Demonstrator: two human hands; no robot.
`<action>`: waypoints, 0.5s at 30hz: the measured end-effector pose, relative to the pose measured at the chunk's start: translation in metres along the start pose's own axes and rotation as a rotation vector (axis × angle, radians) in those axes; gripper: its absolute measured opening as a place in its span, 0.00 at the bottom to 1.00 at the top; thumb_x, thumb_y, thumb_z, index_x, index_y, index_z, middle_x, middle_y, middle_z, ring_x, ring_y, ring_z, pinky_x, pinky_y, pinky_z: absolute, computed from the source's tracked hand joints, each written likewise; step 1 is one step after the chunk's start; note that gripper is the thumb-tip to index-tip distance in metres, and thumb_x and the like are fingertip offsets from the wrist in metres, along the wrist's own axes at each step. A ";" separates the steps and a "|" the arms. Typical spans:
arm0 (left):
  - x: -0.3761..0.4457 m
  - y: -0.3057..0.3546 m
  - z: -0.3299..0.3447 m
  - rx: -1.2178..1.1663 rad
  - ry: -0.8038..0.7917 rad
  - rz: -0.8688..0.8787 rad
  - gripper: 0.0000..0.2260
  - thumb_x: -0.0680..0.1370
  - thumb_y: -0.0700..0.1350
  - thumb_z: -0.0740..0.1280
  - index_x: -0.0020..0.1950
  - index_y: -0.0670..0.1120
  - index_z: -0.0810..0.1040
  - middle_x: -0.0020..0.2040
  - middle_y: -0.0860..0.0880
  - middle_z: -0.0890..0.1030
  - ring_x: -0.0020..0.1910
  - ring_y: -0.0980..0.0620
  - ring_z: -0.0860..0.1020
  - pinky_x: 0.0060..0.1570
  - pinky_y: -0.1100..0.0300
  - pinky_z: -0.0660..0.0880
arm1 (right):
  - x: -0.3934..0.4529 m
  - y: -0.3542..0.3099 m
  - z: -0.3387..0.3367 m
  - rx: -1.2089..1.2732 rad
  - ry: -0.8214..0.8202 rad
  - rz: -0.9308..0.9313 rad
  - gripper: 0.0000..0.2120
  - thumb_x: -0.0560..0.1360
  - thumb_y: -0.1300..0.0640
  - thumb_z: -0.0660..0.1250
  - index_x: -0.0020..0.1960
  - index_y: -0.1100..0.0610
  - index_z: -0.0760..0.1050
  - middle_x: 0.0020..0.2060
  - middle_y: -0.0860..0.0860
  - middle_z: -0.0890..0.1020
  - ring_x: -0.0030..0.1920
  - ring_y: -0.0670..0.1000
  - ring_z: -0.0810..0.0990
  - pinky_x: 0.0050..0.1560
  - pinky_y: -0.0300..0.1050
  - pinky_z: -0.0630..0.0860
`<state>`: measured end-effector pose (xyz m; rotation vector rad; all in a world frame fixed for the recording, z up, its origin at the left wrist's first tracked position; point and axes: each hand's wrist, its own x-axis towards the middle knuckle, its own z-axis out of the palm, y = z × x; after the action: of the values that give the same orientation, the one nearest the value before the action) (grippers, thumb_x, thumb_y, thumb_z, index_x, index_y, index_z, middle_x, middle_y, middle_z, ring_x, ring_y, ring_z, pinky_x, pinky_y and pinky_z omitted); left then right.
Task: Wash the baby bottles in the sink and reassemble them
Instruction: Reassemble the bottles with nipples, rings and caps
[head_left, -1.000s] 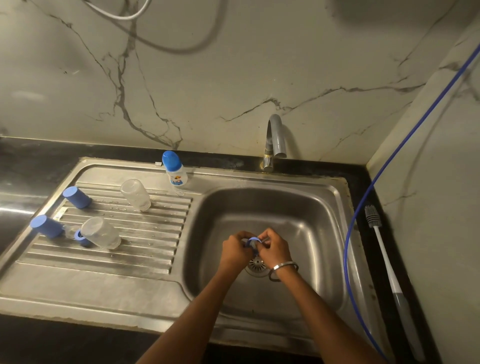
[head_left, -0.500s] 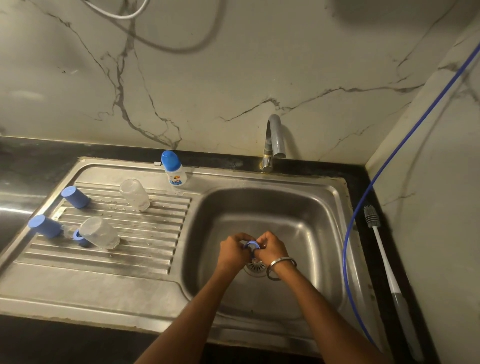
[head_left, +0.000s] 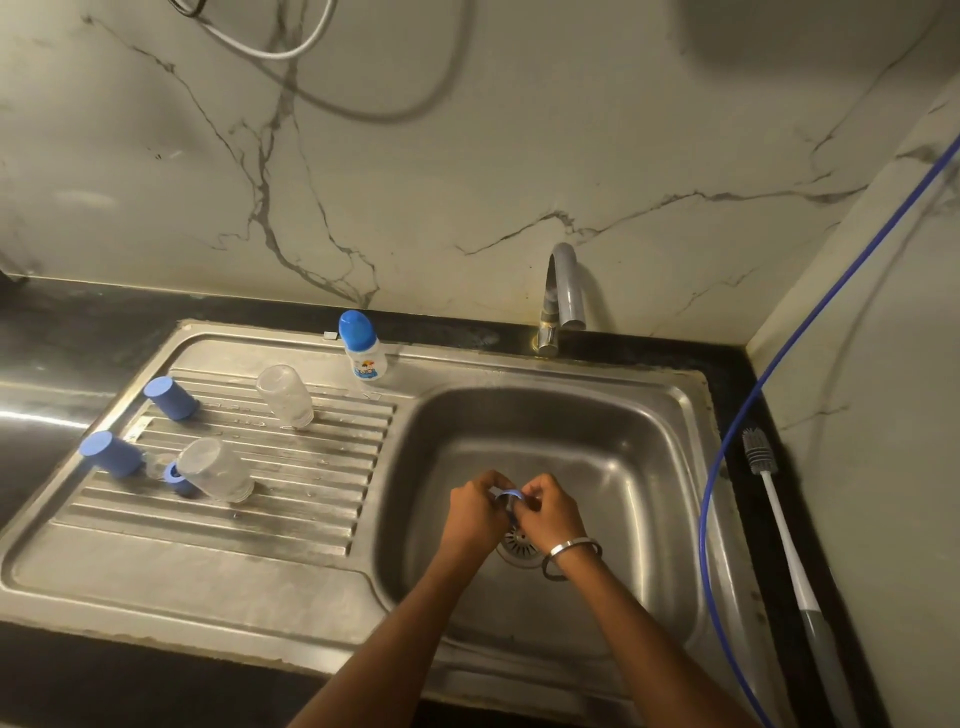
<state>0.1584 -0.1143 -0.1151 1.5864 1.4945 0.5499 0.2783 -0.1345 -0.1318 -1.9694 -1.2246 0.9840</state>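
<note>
Over the drain (head_left: 519, 545), both hands meet low in the sink (head_left: 649, 415), left hand (head_left: 475, 512) and right hand (head_left: 550, 512) each pinching a small blue ring (head_left: 506, 493) between curled fingers, probably held there so drips fall into the basin. Further left on the drainboard (head_left: 260, 519), two clear bottles (head_left: 215, 467) stand mouth-down, apparently to drain, with two blue caps (head_left: 111, 453) beside them. At the back rim an assembled bottle (head_left: 363, 351) stands upright, out of the way. Beyond it, the tap (head_left: 563, 291) runs dry.
</note>
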 end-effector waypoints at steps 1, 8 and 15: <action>0.000 0.001 -0.001 0.000 -0.005 0.005 0.07 0.75 0.36 0.68 0.46 0.48 0.78 0.37 0.46 0.83 0.35 0.54 0.83 0.41 0.54 0.82 | 0.001 0.000 0.000 -0.008 0.012 -0.018 0.08 0.74 0.59 0.70 0.44 0.56 0.69 0.38 0.51 0.77 0.35 0.47 0.75 0.27 0.26 0.66; 0.007 0.003 -0.016 -0.071 0.023 0.034 0.03 0.72 0.38 0.71 0.43 0.44 0.83 0.37 0.48 0.84 0.37 0.53 0.83 0.41 0.54 0.82 | 0.010 -0.002 0.004 0.240 -0.090 0.027 0.08 0.74 0.55 0.70 0.44 0.54 0.71 0.41 0.52 0.80 0.38 0.46 0.79 0.33 0.29 0.74; 0.011 0.003 -0.048 -0.130 0.071 0.034 0.11 0.63 0.43 0.67 0.43 0.47 0.84 0.38 0.54 0.82 0.39 0.57 0.81 0.41 0.64 0.77 | 0.024 -0.025 0.015 0.727 -0.236 0.269 0.08 0.78 0.56 0.66 0.53 0.59 0.71 0.51 0.62 0.81 0.45 0.57 0.84 0.42 0.46 0.80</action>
<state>0.1237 -0.0898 -0.0901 1.5074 1.4555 0.7147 0.2609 -0.1013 -0.1261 -1.4727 -0.5738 1.5649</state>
